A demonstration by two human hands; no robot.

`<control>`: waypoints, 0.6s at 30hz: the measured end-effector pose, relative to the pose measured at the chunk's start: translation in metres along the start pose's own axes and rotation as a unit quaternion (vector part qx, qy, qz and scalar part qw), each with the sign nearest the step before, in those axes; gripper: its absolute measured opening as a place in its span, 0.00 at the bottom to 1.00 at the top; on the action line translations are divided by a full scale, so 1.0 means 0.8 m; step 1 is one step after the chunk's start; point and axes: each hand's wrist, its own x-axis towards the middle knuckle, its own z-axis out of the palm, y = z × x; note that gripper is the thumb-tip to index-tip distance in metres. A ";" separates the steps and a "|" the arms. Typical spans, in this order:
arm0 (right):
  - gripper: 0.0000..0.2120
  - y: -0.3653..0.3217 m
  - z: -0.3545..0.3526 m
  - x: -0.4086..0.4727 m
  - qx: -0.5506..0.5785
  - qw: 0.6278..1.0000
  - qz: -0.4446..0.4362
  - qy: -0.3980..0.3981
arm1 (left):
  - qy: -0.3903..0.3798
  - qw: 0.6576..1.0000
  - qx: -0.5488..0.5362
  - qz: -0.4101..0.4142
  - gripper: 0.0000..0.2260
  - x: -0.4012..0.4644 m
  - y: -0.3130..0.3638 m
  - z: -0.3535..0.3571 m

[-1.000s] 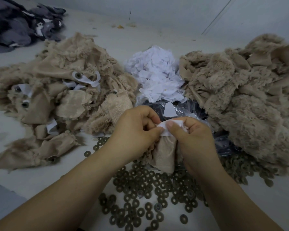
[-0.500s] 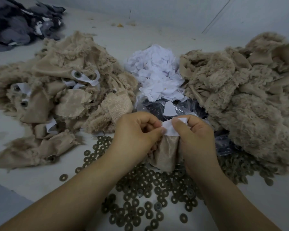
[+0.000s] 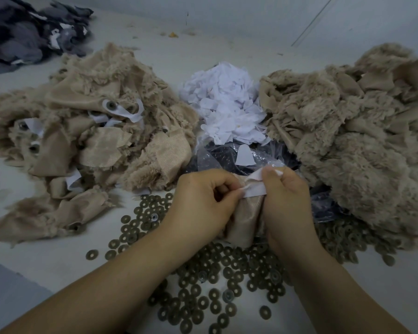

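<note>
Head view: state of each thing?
left hand: pinches white patch
right hand: pinches white patch
white patch: held between both hands
tan fabric piece: held, hanging below hands
washers: loose, scattered on table
white cutouts: heaped
plastic bag: crumpled

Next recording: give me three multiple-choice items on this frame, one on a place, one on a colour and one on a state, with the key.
1. Where does the heap of white scraps lie?
A. Between the left plush pile and the right plush pile
B. In the person's lap
C. In a cardboard box

2. What colour is the strip pinched by the left hand and the right hand?
A. Red
B. White
C. Green

3. What state are the hands in?
A. Both flat and empty
B. Both curled round the beige fabric piece
C. One hanging idle

Key: 1 A, the scraps fill the gap between both piles. 2 B, the strip shows white against the beige. 3 B, fingers of both hands curl on the piece.
</note>
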 end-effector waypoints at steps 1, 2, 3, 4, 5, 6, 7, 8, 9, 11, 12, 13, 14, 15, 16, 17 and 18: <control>0.16 0.000 0.000 0.000 0.014 1.000 0.013 -0.002 | -0.003 1.000 -0.009 -0.011 0.08 0.001 0.000 -0.001; 0.19 0.000 0.000 -0.001 0.025 0.999 0.022 -0.008 | -0.007 1.000 -0.017 -0.022 0.08 0.001 0.000 -0.001; 0.21 -0.001 0.000 -0.002 0.029 0.999 0.026 -0.019 | -0.009 0.999 -0.028 -0.035 0.09 0.003 0.001 -0.001; 0.23 -0.004 -0.001 -0.003 0.027 0.999 0.021 -0.039 | -0.008 0.998 -0.045 -0.052 0.09 0.004 0.002 -0.002; 0.24 -0.006 -0.002 -0.004 0.024 0.998 0.010 -0.065 | -0.006 0.995 -0.064 -0.072 0.09 0.006 0.003 -0.002; 0.25 -0.008 -0.002 -0.004 0.021 0.996 -0.004 -0.091 | -0.005 0.992 -0.085 -0.093 0.09 0.009 0.004 -0.004; 0.25 -0.009 -0.003 -0.004 0.022 0.993 -0.016 -0.112 | -0.006 0.988 -0.105 -0.111 0.08 0.011 0.004 -0.006; 0.22 -0.009 -0.003 -0.004 0.026 0.992 -0.024 -0.123 | -0.009 0.984 -0.125 -0.127 0.08 0.014 0.005 -0.009; 0.19 -0.009 -0.003 -0.004 0.030 0.991 -0.027 -0.126 | -0.015 0.979 -0.146 -0.142 0.08 0.016 0.006 -0.012; 0.12 -0.008 -0.004 -0.003 0.041 0.991 -0.019 -0.126 | -0.031 0.968 -0.186 -0.165 0.06 0.018 0.008 -0.016; 0.11 -0.007 -0.004 -0.003 0.050 0.990 -0.011 -0.130 | -0.039 0.961 -0.209 -0.179 0.05 0.019 0.009 -0.017; 0.10 -0.006 -0.005 -0.003 0.064 0.989 -0.001 -0.134 | -0.045 0.951 -0.235 -0.196 0.04 0.020 0.010 -0.019; 0.09 -0.006 -0.005 -0.003 0.079 0.987 0.008 -0.136 | -0.051 0.941 -0.258 -0.214 0.04 0.021 0.010 -0.019; 0.08 -0.006 -0.005 -0.004 0.088 0.987 0.013 -0.136 | -0.057 0.931 -0.277 -0.231 0.05 0.022 0.010 -0.020; 0.07 -0.006 -0.004 -0.004 0.091 0.987 0.014 -0.132 | -0.061 0.924 -0.287 -0.245 0.07 0.022 0.009 -0.020; 0.07 -0.006 -0.004 -0.005 0.088 0.988 0.013 -0.126 | -0.062 0.920 -0.292 -0.255 0.08 0.023 0.009 -0.020; 0.07 -0.006 -0.003 -0.007 0.086 0.989 0.011 -0.121 | -0.061 0.918 -0.293 -0.261 0.09 0.023 0.008 -0.020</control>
